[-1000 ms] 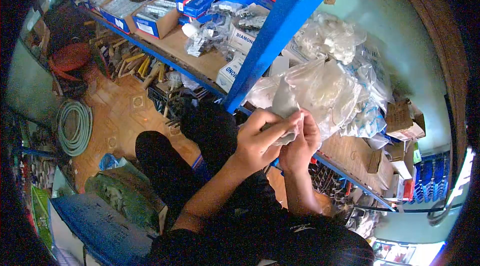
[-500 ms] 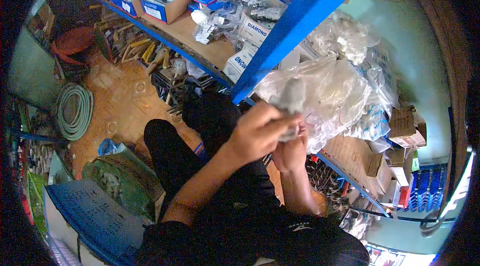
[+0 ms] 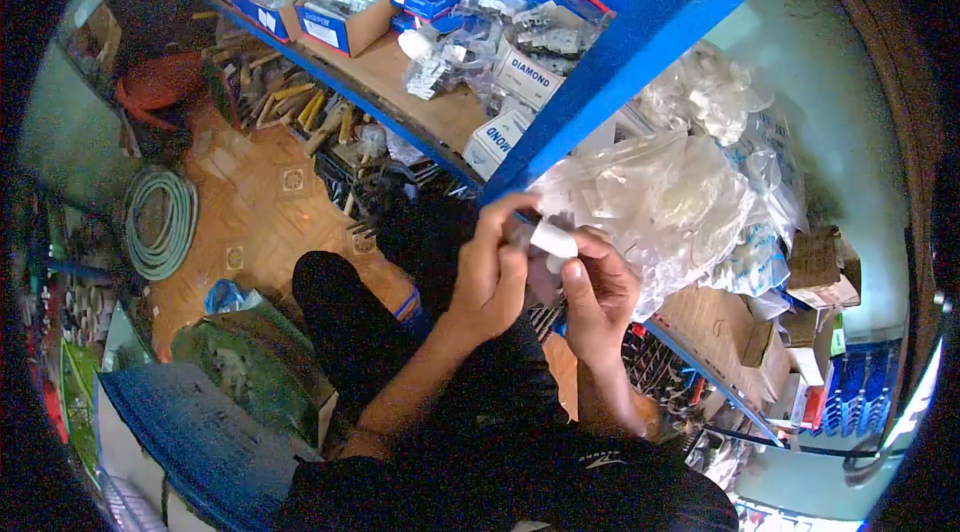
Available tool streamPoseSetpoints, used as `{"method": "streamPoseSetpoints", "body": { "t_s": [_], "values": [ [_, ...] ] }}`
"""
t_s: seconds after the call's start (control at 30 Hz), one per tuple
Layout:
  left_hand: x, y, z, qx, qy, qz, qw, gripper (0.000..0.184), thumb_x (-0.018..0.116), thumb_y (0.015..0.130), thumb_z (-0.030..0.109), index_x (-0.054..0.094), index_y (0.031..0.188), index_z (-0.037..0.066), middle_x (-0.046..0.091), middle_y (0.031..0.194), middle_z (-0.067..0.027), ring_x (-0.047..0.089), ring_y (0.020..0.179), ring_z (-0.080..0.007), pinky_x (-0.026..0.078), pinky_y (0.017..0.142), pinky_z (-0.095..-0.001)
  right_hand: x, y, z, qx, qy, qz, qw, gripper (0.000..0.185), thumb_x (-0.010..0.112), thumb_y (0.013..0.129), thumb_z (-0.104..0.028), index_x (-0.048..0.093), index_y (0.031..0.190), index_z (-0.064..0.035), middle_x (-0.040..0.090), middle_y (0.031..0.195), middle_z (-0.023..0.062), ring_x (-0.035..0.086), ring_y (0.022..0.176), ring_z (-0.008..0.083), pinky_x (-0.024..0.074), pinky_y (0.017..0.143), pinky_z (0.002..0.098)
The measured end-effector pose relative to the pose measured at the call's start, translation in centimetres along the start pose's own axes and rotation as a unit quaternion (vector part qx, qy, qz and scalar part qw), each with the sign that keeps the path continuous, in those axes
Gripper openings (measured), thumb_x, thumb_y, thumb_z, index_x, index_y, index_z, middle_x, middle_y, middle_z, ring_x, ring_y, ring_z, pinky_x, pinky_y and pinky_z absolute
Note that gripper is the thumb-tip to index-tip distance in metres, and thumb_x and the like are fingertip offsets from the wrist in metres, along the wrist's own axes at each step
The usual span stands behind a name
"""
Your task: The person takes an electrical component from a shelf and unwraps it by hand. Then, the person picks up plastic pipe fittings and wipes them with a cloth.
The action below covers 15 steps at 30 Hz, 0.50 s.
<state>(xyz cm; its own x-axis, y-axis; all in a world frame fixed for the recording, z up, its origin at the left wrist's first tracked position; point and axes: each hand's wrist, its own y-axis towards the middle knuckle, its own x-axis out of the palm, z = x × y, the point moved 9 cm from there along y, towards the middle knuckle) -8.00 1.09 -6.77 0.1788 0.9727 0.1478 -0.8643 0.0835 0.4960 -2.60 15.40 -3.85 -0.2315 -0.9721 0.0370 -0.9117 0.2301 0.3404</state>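
Above my lap, in the middle of the head view, both hands meet at a small item with a smooth white, roughly cylindrical part [image 3: 553, 239]. Greyish, partly see-through material hangs beneath the white part, but blur hides what kind of thing it is. My left hand [image 3: 490, 272] grips it from the left with bent fingers. On the other side, my right hand [image 3: 600, 302] pinches it, thumb pointing up along its edge. Just behind the hands lies a heap of clear plastic bags [image 3: 650, 202].
A blue metal post [image 3: 650, 52] slants up close beyond my hands. Boxes marked DIAMOND [image 3: 528, 77] and bagged metal parts [image 3: 455, 57] sit on the shelf [image 3: 400, 97]. Wooden handles [image 3: 295, 112] stick out below it. A coiled hose [image 3: 160, 222] rests on the tiled floor.
The item has come down and turned, now showing its white part. My right hand has risen and opened out beside it, its thumb now visible. The view has shifted slightly.
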Motion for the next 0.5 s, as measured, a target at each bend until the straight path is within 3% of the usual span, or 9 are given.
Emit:
{"method": "streamPoseSetpoints", "body": {
  "t_s": [0.07, 0.17, 0.23, 0.27, 0.33, 0.4, 0.5],
  "values": [
    [1.6, -0.6, -0.1, -0.011, -0.123, 0.016, 0.992, 0.051, 0.051, 0.104, 0.041, 0.049, 0.134, 0.000, 0.064, 0.113, -0.0162, 0.066, 0.098, -0.0210, 0.051, 0.081, -0.0347, -0.2, 0.5, -0.9, -0.040, -0.105, 0.003, 0.994, 0.023, 0.072, 0.089, -0.003, 0.071, 0.112, -0.0006, 0.067, 0.111, 0.0093, 0.061, 0.099, 0.0192, 0.0465, 0.092, 0.0318],
    [2.6, -0.8, -0.5, -0.127, -0.063, -0.056, 0.988, 0.051, 0.046, 0.106, 0.048, 0.052, 0.126, 0.001, 0.062, 0.110, -0.0133, 0.062, 0.098, -0.0172, 0.050, 0.083, -0.0323, 0.4, 0.5, -2.0, -0.093, -0.245, -0.042, 0.964, 0.034, 0.078, 0.081, -0.004, 0.073, 0.115, -0.0036, 0.066, 0.115, 0.0110, 0.059, 0.101, 0.0244, 0.0473, 0.091, 0.0347],
    [3.0, -1.3, -1.5, -0.190, -0.177, -0.043, 0.965, 0.045, 0.042, 0.108, 0.045, 0.052, 0.120, 0.003, 0.060, 0.104, -0.0081, 0.058, 0.094, -0.0135, 0.048, 0.083, -0.0289, 0.9, 0.1, -2.3, -0.087, -0.292, -0.056, 0.951, 0.040, 0.080, 0.079, -0.005, 0.072, 0.118, -0.0042, 0.066, 0.117, 0.0112, 0.059, 0.103, 0.0255, 0.0477, 0.091, 0.0343],
    [2.8, -1.5, -2.0, -0.214, -0.221, -0.039, 0.951, 0.041, 0.042, 0.108, 0.042, 0.052, 0.120, 0.003, 0.060, 0.103, -0.0072, 0.057, 0.093, -0.0131, 0.047, 0.083, -0.0283, 1.3, 0.0, -2.5, -0.111, -0.324, -0.096, 0.935, 0.052, 0.081, 0.079, -0.006, 0.068, 0.129, -0.0055, 0.065, 0.120, 0.0127, 0.058, 0.107, 0.0286, 0.0499, 0.091, 0.0368],
    [2.5, -1.0, -1.7, -0.188, -0.288, -0.021, 0.939, 0.035, 0.039, 0.109, 0.038, 0.051, 0.115, 0.005, 0.057, 0.102, -0.0044, 0.055, 0.092, -0.0116, 0.046, 0.083, -0.0273, 1.7, 0.3, -3.2, -0.093, -0.331, -0.068, 0.936, 0.057, 0.080, 0.079, -0.004, 0.064, 0.134, -0.0060, 0.064, 0.122, 0.0142, 0.059, 0.110, 0.0311, 0.0517, 0.092, 0.0388],
    [2.9, -1.5, -2.6, -0.231, -0.262, -0.036, 0.936, 0.040, 0.040, 0.106, 0.048, 0.049, 0.112, 0.010, 0.059, 0.090, -0.0032, 0.056, 0.072, -0.0100, 0.044, 0.062, -0.0231, 1.7, 0.1, -2.8, -0.102, -0.370, -0.085, 0.920, 0.062, 0.076, 0.081, 0.000, 0.059, 0.139, -0.0067, 0.063, 0.125, 0.0187, 0.062, 0.113, 0.0360, 0.0540, 0.093, 0.0424],
    [3.6, -2.1, -3.7, -0.256, -0.256, -0.032, 0.932, 0.042, 0.042, 0.104, 0.054, 0.047, 0.109, 0.012, 0.059, 0.090, -0.0028, 0.057, 0.071, -0.0082, 0.046, 0.061, -0.0236, 0.7, -0.4, -1.5, -0.121, -0.359, -0.081, 0.922, 0.057, 0.075, 0.081, 0.002, 0.061, 0.136, -0.0061, 0.065, 0.121, 0.0199, 0.066, 0.109, 0.0350, 0.0555, 0.091, 0.0413]
  ]
}}
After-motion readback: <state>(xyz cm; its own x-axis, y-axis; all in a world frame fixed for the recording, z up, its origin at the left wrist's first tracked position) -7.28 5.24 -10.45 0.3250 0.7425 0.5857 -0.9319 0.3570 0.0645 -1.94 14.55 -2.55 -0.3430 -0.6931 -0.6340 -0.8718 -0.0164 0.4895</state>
